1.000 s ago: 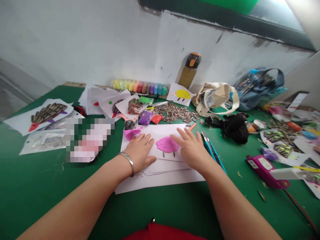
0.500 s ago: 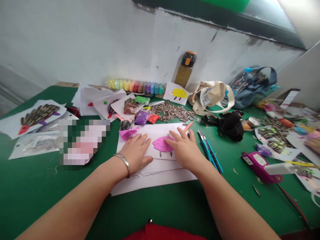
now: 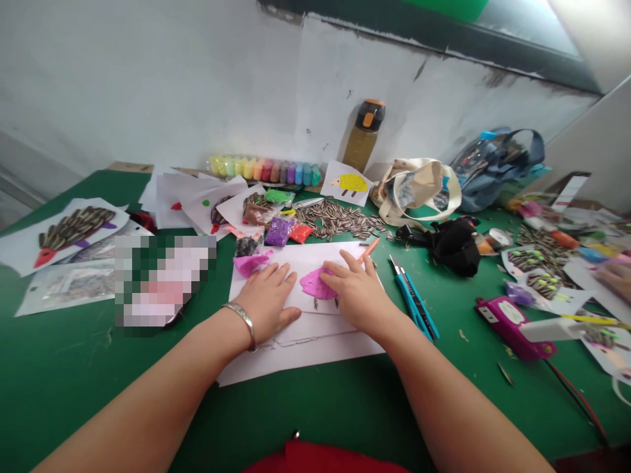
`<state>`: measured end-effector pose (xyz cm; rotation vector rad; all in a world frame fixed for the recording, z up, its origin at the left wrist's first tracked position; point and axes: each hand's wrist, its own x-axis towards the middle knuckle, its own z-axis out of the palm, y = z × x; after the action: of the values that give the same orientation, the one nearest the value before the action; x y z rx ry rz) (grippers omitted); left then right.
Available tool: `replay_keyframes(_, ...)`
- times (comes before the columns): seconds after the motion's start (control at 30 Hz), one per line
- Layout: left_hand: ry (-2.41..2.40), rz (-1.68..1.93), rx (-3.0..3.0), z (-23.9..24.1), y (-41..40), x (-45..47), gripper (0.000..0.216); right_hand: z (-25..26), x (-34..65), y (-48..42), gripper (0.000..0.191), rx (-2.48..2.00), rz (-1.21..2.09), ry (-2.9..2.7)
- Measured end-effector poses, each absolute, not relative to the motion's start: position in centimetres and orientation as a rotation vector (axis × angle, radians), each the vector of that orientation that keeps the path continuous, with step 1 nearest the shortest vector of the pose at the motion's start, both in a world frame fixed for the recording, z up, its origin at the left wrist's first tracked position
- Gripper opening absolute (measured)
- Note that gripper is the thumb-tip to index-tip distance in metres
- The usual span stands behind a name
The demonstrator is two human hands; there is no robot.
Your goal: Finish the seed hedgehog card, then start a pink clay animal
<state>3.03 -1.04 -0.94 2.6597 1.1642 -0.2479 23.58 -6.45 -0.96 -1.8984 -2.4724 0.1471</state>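
My left hand (image 3: 269, 299) lies flat with fingers apart on a white paper sheet (image 3: 280, 263), next to a lump of pink clay (image 3: 251, 264) at the sheet's upper left. On the same sheet is a flattened pink clay shape (image 3: 315, 284), with small dark leg marks below it. My right hand (image 3: 359, 289) rests its spread fingers on the right part of that shape and covers some of it. An orange pencil (image 3: 369, 249) shows behind the right fingers. Further white sheets (image 3: 300, 358) lie underneath.
Blue utility knives (image 3: 415, 303) lie right of the paper. Behind are sunflower seeds (image 3: 340, 218), purple (image 3: 279, 232) and red (image 3: 300, 232) clay packs and a bottle (image 3: 363, 136). A magenta glue-gun-like device (image 3: 515, 328) is farther right, near another person's hand (image 3: 616, 276).
My right hand has shifted slightly left over the pink clay shape. My left hand stays in place on the paper.
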Motion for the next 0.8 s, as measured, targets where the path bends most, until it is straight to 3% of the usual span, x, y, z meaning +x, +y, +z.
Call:
replay_keyframes(0.2, 1.150, -0.251, 2.639, -0.9, -1.0, 3.1, 0.067, -0.9, 23.5, -7.0, 0.059, -1.818, 0.115, -2.422)
replay_keyframes(0.4, 1.167, -0.306, 2.653, -0.8, -1.1, 3.2, 0.066, -0.3, 22.1, -7.5, 0.029, -1.736, 0.199, -2.462)
replay_keyframes(0.5, 1.170, -0.292, 2.656, -0.8, -1.1, 3.2, 0.066, 0.0, 22.0, -7.7, 0.033, -1.754, 0.229, -2.485)
replay_keyframes(0.7, 1.171, -0.262, 2.638, -0.9, -1.2, 3.1, 0.066, -0.2, 21.6, -8.8, 0.064, -1.812, 0.326, -2.549)
replay_keyframes(0.8, 1.172, -0.292, 2.641, -0.9, -1.2, 3.1, 0.066, -0.2, 21.4, -8.9, 0.068, -1.838, 0.375, -2.568)
